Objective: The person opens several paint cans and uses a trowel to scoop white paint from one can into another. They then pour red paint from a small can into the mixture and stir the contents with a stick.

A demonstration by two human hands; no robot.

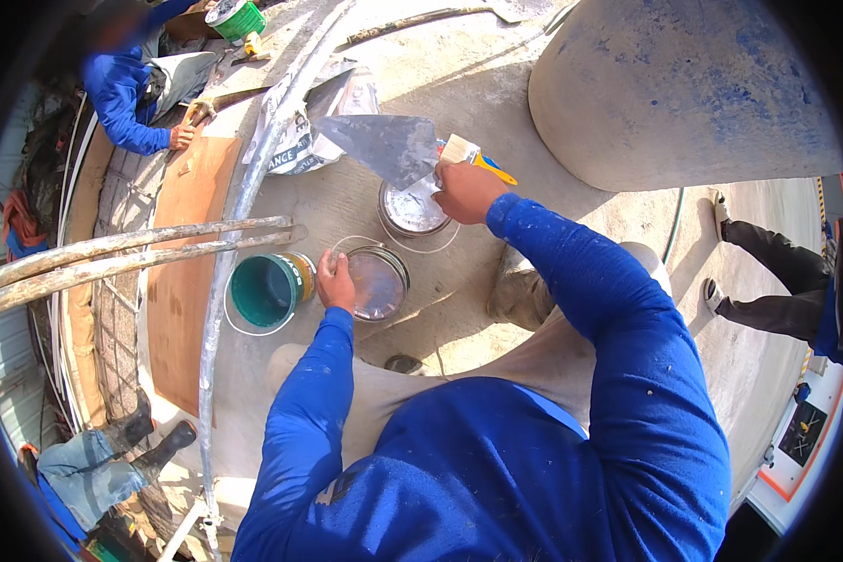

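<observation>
My right hand [473,194] is closed by the heel of a grey pointed trowel [379,145]; its fingers hide the handle. Just beyond those fingers is a paintbrush [461,150] with pale bristles and a yellow-and-blue handle; whether the hand touches it I cannot tell. Below the trowel stands a round can [414,212] with a whitish top and a wire handle. With my left hand [336,283] I grip the left rim of a nearer metal can [380,284], greyish on top. Left of that hand is a green-lined bucket [264,288].
A large grey cylinder [674,94] fills the upper right. Poles [112,258] and a long pipe [223,309] cross the left side, beside a wooden board [197,290]. A crumpled bag [300,140] lies beyond the cans. Other people are at upper left, lower left and right.
</observation>
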